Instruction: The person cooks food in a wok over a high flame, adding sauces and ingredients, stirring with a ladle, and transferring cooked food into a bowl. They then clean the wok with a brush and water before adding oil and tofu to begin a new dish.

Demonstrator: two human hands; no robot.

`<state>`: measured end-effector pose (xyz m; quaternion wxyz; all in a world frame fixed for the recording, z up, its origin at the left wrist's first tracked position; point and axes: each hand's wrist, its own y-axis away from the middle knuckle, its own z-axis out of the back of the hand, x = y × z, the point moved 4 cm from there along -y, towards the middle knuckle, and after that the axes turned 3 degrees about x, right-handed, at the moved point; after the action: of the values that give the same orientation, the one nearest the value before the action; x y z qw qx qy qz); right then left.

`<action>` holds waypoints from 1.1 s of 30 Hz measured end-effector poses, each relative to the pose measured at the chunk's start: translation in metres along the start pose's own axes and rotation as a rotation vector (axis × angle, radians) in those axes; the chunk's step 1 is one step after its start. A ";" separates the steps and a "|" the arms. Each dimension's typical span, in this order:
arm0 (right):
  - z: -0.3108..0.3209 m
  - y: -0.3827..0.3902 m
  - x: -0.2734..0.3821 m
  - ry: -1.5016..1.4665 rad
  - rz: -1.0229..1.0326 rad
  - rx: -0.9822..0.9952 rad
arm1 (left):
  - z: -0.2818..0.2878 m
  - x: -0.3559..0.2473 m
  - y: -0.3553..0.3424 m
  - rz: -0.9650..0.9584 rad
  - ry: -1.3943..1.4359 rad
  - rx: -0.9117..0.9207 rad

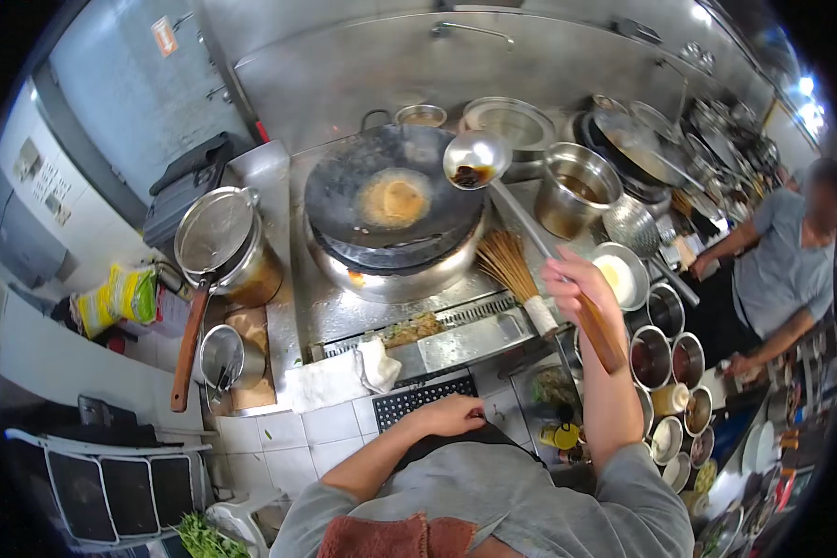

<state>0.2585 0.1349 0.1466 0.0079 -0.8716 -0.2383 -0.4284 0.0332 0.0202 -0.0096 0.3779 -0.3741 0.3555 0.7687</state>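
Note:
My right hand [578, 288] is wrapped round the wooden handle of a long ladle [521, 212]. The ladle's round bowl, with a little dark brown sauce in it, hangs over the right rim of a black wok [339, 186]. Brown liquid [395, 197] lies in the wok's bottom, and the wok sits on a metal burner ring [395, 279]. At my waist, my left hand [451, 415] has its fingers curled in, with nothing seen in them. A bamboo wok brush [507, 265] lies right of the wok, below the ladle's handle.
Left stands a metal pot [260, 274] with a strainer [216, 231] on top. A pot of brown liquid [577, 191] is right of the wok; several seasoning tins [650, 356] lie nearer. A white cloth [330, 381] covers the front edge. Another person [781, 260] works at right.

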 end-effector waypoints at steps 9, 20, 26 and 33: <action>-0.027 -0.149 -0.028 0.886 -0.166 -0.064 | 0.014 0.110 0.120 0.578 0.059 -0.393; -0.017 -0.151 -0.021 0.874 -0.271 0.140 | -0.003 0.124 0.124 0.614 0.399 -0.550; -0.025 -0.161 -0.031 1.143 -0.168 -0.018 | 0.014 0.106 0.102 0.719 0.196 -0.356; -0.015 -0.143 -0.027 1.211 -0.149 -0.024 | 0.033 0.088 0.102 0.588 0.280 -0.376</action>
<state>0.1732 0.2472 0.1091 0.1021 -0.4543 -0.2469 -0.8498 -0.1014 0.0284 -0.0410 0.0136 -0.4203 0.3489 0.8375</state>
